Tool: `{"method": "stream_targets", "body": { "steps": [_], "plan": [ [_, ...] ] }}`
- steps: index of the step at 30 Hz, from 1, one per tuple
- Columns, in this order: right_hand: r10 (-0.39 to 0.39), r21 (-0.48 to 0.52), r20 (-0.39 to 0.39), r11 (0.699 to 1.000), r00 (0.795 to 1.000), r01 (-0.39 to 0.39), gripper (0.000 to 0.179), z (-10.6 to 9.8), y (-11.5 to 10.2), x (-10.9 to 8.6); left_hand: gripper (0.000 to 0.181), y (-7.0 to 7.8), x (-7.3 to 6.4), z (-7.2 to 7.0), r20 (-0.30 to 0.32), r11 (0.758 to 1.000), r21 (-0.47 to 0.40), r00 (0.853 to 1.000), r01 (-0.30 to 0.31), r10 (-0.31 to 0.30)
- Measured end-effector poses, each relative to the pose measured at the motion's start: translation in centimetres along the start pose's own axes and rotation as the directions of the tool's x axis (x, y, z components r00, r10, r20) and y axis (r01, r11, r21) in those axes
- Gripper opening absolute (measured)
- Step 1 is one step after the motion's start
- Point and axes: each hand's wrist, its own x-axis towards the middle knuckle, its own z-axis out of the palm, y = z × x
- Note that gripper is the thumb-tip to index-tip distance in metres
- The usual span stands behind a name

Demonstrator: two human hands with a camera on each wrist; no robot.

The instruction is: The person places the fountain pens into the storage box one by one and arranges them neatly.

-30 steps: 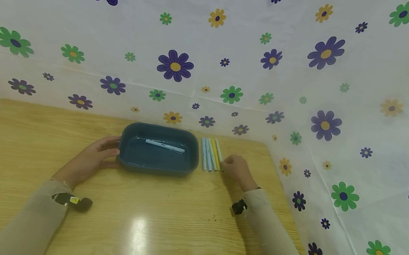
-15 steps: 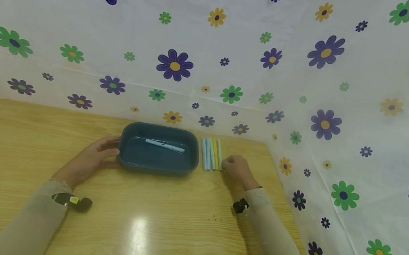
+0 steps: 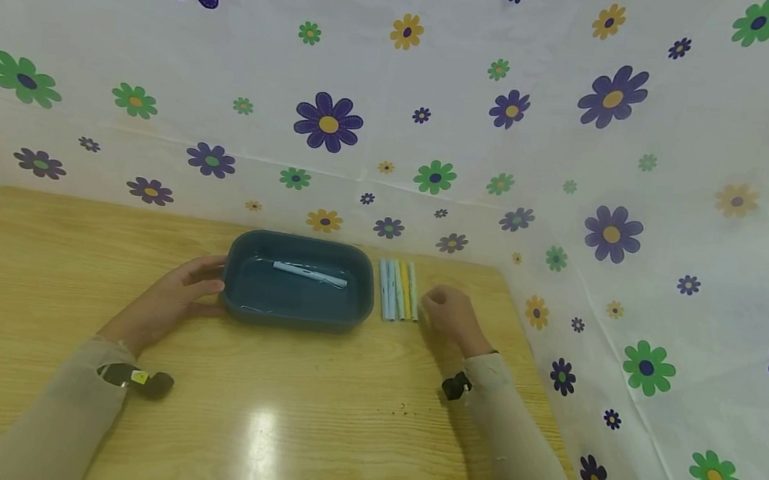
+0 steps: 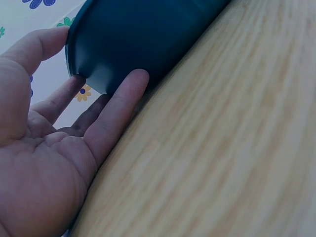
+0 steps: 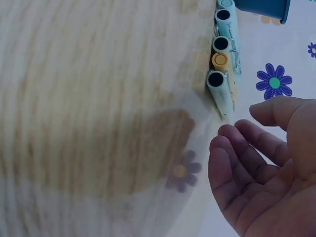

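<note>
My left hand [image 3: 178, 293] touches the left end of a dark teal rectangular tub [image 3: 294, 316]. In the left wrist view its thumb meets the rim while extended fingers [image 4: 116, 106] lie against the outer wall. Inside the tub lies a light blue marker [image 3: 310, 274]. Just right of the tub several capped markers [image 3: 392, 291] form a tight row, including a yellow marker [image 3: 409, 292] and, at the right end, a pale green marker [image 3: 413, 293]. My right hand [image 3: 452, 316] is close beside that end, fingers loosely bent and empty; a small gap separates it from the pale green marker [image 5: 218, 89].
A wooden table [image 3: 284, 416] bears everything. Behind and to the right hangs a white flowered cloth [image 3: 384, 101]. Small dark specks [image 3: 399, 410] mark the wood in front of my right hand. Each wrist wears a camera, such as the black one [image 3: 457, 386].
The near ends of the markers on the right shifted left, so the row is straighter. My right hand then drew slightly right, off the pale green marker. My left hand stayed put.
</note>
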Motion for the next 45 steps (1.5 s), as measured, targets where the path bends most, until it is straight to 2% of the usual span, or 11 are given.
{"method": "stream_targets", "body": {
  "steps": [4, 7, 11, 15, 19, 24, 31, 35, 42, 45],
  "plan": [
    [-0.064, -0.010, -0.041, 0.998, 0.997, 0.064, 0.027, -0.3, 0.0, 0.2, 0.059, 0.0, -0.1, 0.0, 0.000, 1.000, 0.004, 1.000, -0.002, 0.002],
    [-0.137, -0.013, -0.075, 0.991, 0.988, 0.137, 0.029, -0.3, 0.0, 0.5, 0.059, 0.0, -0.1, 0.1, 0.001, 1.000, 0.002, 1.000, -0.004, 0.004],
    [-0.231, 0.047, -0.101, 0.970, 0.968, 0.236, 0.030, -0.2, 0.1, 0.7, 0.058, 0.0, -0.1, 0.1, 0.002, 1.000, -0.003, 1.000, -0.004, 0.004],
    [-0.282, 0.099, -0.118, 0.951, 0.952, 0.294, 0.029, -0.2, -0.1, 0.9, 0.059, 0.1, -0.2, 0.1, 0.001, 1.000, -0.001, 1.000, 0.003, -0.003],
    [-0.291, 0.115, -0.116, 0.946, 0.950, 0.304, 0.032, -0.2, -0.4, 0.9, 0.059, 0.1, -0.2, 0.0, 0.002, 1.000, -0.002, 1.000, 0.004, -0.004],
    [-0.275, 0.153, -0.086, 0.946, 0.958, 0.286, 0.038, -0.4, -0.6, 0.8, 0.058, 0.0, -0.1, 0.0, 0.003, 1.000, -0.012, 1.000, 0.000, 0.000],
    [-0.292, 0.276, -0.041, 0.916, 0.956, 0.292, 0.041, -0.7, -0.9, 1.0, 0.058, 0.0, 0.0, -0.1, 0.013, 1.000, -0.009, 1.000, -0.009, 0.009],
    [-0.307, 0.290, -0.023, 0.909, 0.952, 0.300, 0.040, -1.0, -1.4, 0.9, 0.059, 0.0, -0.1, -0.1, 0.032, 1.000, -0.003, 0.999, -0.030, 0.030],
    [-0.347, 0.276, 0.004, 0.902, 0.938, 0.333, 0.038, -2.6, -4.5, -0.9, 0.060, 0.1, 0.0, -0.1, 0.039, 0.999, -0.008, 0.998, -0.040, 0.040],
    [-0.350, 0.270, 0.005, 0.903, 0.937, 0.335, 0.041, -2.2, -3.9, -0.4, 0.060, 0.1, 0.0, -0.1, 0.045, 0.999, -0.013, 0.998, -0.043, 0.044]
  ]
}}
